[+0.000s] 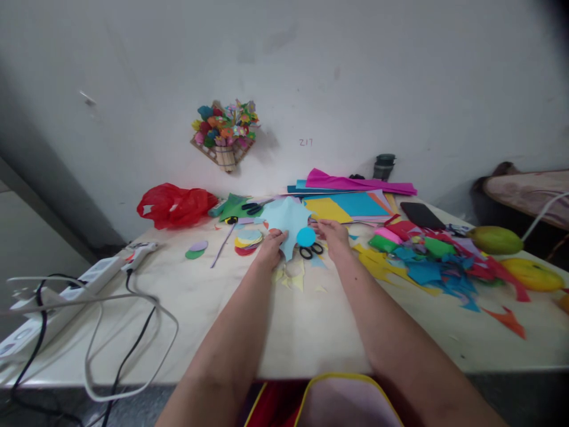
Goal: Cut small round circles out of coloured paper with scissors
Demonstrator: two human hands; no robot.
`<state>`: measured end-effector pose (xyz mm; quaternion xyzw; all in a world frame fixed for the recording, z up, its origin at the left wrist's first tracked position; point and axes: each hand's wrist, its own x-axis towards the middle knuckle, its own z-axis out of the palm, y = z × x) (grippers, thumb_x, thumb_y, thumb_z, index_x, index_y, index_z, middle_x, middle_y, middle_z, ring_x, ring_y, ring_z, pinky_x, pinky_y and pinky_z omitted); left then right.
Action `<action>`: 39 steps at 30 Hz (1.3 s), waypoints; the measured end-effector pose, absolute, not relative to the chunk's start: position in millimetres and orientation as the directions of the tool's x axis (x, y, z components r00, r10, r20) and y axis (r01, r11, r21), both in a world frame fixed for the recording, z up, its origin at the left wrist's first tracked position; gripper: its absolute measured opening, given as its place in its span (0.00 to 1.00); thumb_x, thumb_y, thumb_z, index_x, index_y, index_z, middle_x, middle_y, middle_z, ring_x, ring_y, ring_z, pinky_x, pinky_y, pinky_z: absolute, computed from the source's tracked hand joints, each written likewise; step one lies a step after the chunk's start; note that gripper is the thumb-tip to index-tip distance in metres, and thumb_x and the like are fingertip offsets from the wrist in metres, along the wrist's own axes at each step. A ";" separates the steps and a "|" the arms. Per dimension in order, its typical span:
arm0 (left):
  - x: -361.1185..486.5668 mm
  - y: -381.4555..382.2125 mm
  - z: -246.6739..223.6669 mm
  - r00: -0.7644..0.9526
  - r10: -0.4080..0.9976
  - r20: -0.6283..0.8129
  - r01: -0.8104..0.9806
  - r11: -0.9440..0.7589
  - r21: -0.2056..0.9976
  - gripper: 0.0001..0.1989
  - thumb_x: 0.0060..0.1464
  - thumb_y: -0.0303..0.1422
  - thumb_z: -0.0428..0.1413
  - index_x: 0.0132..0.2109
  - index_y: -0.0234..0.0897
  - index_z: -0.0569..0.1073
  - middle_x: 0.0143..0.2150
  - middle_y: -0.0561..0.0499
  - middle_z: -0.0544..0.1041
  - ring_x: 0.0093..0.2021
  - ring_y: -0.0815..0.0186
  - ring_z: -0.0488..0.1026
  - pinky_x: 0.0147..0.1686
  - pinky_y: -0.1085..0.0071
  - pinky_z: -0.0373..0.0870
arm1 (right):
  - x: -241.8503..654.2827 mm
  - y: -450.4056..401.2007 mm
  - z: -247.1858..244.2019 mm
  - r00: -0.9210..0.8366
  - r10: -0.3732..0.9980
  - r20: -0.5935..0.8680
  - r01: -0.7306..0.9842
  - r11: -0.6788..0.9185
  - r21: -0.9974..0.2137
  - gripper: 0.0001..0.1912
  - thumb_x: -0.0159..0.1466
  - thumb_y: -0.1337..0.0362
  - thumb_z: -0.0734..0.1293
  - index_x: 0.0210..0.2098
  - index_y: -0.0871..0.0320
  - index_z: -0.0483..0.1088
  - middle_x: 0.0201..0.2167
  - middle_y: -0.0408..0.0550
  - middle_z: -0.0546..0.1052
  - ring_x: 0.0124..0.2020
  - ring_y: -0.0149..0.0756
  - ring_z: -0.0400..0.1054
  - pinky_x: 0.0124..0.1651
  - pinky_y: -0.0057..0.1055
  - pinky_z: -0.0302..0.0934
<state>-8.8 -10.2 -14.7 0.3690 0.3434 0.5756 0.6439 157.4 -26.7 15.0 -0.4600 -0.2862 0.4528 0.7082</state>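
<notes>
A light blue sheet of paper (pixel 287 214) with jagged, cut edges is spread in front of me at the middle of the table. My left hand (pixel 271 248) is closed on its lower left edge, thumb and fingers pinched together. At the paper's right corner, my right hand (pixel 331 234) has its fingers drawn together on the edge. Between the hands lies a bright blue paper circle (pixel 306 236). Just below it show the black handles of scissors (pixel 311 251), whose blades are hidden. Pale yellow paper scraps (pixel 291 277) lie nearer to me.
Stacked paper circles (pixel 248 239) lie left of my left hand. Coloured sheets (pixel 355 206) and a red plastic bag (pixel 175 206) are at the back. Felt-like colourful scraps (pixel 427 270), a phone (pixel 422 215) and mangoes (pixel 495 239) fill the right. Power strips (pixel 62 308) with cables occupy the left.
</notes>
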 end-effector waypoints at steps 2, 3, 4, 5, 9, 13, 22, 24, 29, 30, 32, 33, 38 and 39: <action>-9.3 -9.8 -15.3 0.097 0.995 -0.013 -0.479 0.058 0.876 0.24 0.42 0.33 0.73 0.27 0.39 0.62 0.22 0.57 0.70 0.22 0.72 0.69 0.24 0.74 0.69 | 157.9 -29.5 16.9 0.352 0.933 -0.068 -0.414 0.090 -0.906 0.06 0.56 0.70 0.73 0.27 0.59 0.71 0.22 0.47 0.80 0.23 0.33 0.74 0.23 0.25 0.63; -9.4 -9.8 -15.4 0.091 0.996 -0.015 -0.470 0.057 0.881 0.24 0.42 0.33 0.73 0.27 0.39 0.62 0.22 0.58 0.69 0.22 0.72 0.68 0.24 0.75 0.68 | 158.3 -30.4 17.1 0.320 0.943 -0.095 -0.421 0.052 -0.905 0.07 0.58 0.68 0.73 0.27 0.59 0.71 0.22 0.48 0.80 0.23 0.34 0.74 0.23 0.25 0.64; -9.4 -10.0 -15.3 0.084 0.996 -0.020 -0.461 0.056 0.886 0.25 0.41 0.34 0.74 0.27 0.39 0.62 0.21 0.58 0.68 0.21 0.73 0.67 0.23 0.75 0.66 | 158.8 -30.8 16.7 0.294 0.949 -0.113 -0.416 0.021 -0.909 0.08 0.59 0.65 0.73 0.26 0.59 0.71 0.21 0.48 0.79 0.23 0.34 0.75 0.23 0.26 0.65; -9.3 -10.3 -15.3 0.077 0.997 -0.022 -0.454 0.055 0.890 0.25 0.40 0.34 0.74 0.26 0.39 0.61 0.21 0.59 0.67 0.21 0.73 0.66 0.23 0.75 0.65 | 159.4 -30.9 15.7 0.277 0.953 -0.119 -0.396 0.001 -0.918 0.10 0.59 0.63 0.73 0.26 0.59 0.71 0.21 0.49 0.79 0.23 0.35 0.75 0.22 0.26 0.65; -8.5 -11.8 -14.7 0.086 0.996 -0.006 -0.432 0.043 0.901 0.25 0.39 0.35 0.74 0.25 0.39 0.61 0.20 0.59 0.66 0.21 0.73 0.65 0.24 0.75 0.63 | 160.3 -27.7 7.0 0.214 0.977 0.001 -0.190 0.043 -0.981 0.11 0.49 0.65 0.79 0.25 0.58 0.74 0.20 0.47 0.78 0.23 0.35 0.73 0.22 0.26 0.63; -7.5 -13.4 -13.3 0.094 0.996 -0.012 -0.400 0.049 0.915 0.24 0.40 0.36 0.73 0.25 0.38 0.62 0.20 0.58 0.67 0.22 0.72 0.66 0.25 0.73 0.63 | 159.8 -19.7 -4.8 -0.026 0.992 0.127 -0.076 0.124 -0.989 0.17 0.37 0.70 0.80 0.26 0.57 0.75 0.23 0.43 0.80 0.27 0.38 0.75 0.32 0.33 0.70; -6.8 -13.1 -14.7 0.068 0.998 0.012 -0.408 0.017 0.913 0.24 0.41 0.35 0.73 0.25 0.38 0.62 0.20 0.57 0.68 0.22 0.71 0.68 0.25 0.73 0.66 | 172.0 -15.0 -5.4 0.122 0.967 0.222 0.294 0.179 -0.939 0.10 0.38 0.73 0.75 0.17 0.56 0.72 0.15 0.37 0.71 0.23 0.33 0.66 0.31 0.30 0.61; -6.7 -12.7 -15.5 0.088 0.996 0.011 -0.410 0.026 0.912 0.23 0.41 0.37 0.72 0.27 0.38 0.63 0.22 0.55 0.72 0.23 0.69 0.71 0.27 0.72 0.70 | 174.5 -16.4 -2.9 0.154 0.967 0.204 0.265 0.158 -0.951 0.09 0.42 0.69 0.75 0.14 0.56 0.70 0.14 0.38 0.69 0.22 0.33 0.64 0.30 0.30 0.59; -6.9 -12.0 -15.6 0.112 0.994 0.007 -0.394 0.038 0.918 0.24 0.41 0.40 0.73 0.30 0.39 0.64 0.24 0.54 0.75 0.24 0.66 0.74 0.27 0.70 0.72 | 173.6 -17.3 -0.2 0.278 0.958 0.074 -0.135 0.115 -0.984 0.12 0.41 0.60 0.78 0.20 0.57 0.73 0.18 0.41 0.72 0.24 0.33 0.65 0.27 0.30 0.59; -7.3 -11.8 -15.5 0.115 0.993 0.007 -0.392 0.039 0.919 0.25 0.41 0.40 0.74 0.30 0.39 0.64 0.24 0.54 0.75 0.24 0.66 0.74 0.26 0.70 0.71 | 172.4 -17.3 -0.3 0.276 0.959 0.065 -0.186 0.120 -0.975 0.14 0.40 0.59 0.79 0.21 0.57 0.73 0.20 0.41 0.73 0.25 0.33 0.66 0.27 0.30 0.60; -8.4 -11.5 -15.5 0.116 0.993 0.004 -0.378 0.041 0.925 0.25 0.39 0.40 0.74 0.29 0.39 0.64 0.22 0.55 0.73 0.23 0.68 0.72 0.25 0.72 0.68 | 169.3 -17.4 -0.9 0.260 0.964 0.056 -0.244 0.122 -0.962 0.17 0.38 0.58 0.80 0.23 0.57 0.73 0.21 0.42 0.75 0.26 0.34 0.67 0.29 0.30 0.62; -9.1 -11.5 -15.6 0.119 0.993 0.003 -0.364 0.041 0.930 0.24 0.39 0.40 0.74 0.29 0.38 0.65 0.21 0.56 0.72 0.22 0.69 0.70 0.24 0.73 0.66 | 167.5 -17.6 -1.5 0.242 0.969 0.053 -0.259 0.117 -0.959 0.18 0.38 0.57 0.81 0.23 0.57 0.74 0.22 0.43 0.76 0.27 0.34 0.68 0.30 0.31 0.62; -11.7 -12.3 -15.9 0.152 0.988 -0.010 -0.317 0.058 0.947 0.21 0.38 0.36 0.74 0.25 0.36 0.68 0.19 0.56 0.68 0.20 0.72 0.64 0.21 0.74 0.56 | 158.6 -16.8 -6.0 0.225 0.973 0.053 -0.244 0.109 -0.964 0.21 0.36 0.55 0.81 0.24 0.58 0.74 0.20 0.43 0.74 0.24 0.34 0.66 0.30 0.33 0.61; -11.6 -12.5 -15.7 0.151 0.988 -0.015 -0.329 0.064 0.942 0.20 0.38 0.35 0.74 0.24 0.36 0.68 0.19 0.56 0.68 0.20 0.72 0.64 0.22 0.74 0.55 | 157.5 -15.9 -7.1 0.246 0.968 0.051 -0.227 0.109 -0.968 0.21 0.35 0.55 0.81 0.23 0.57 0.74 0.19 0.42 0.73 0.23 0.34 0.65 0.29 0.34 0.60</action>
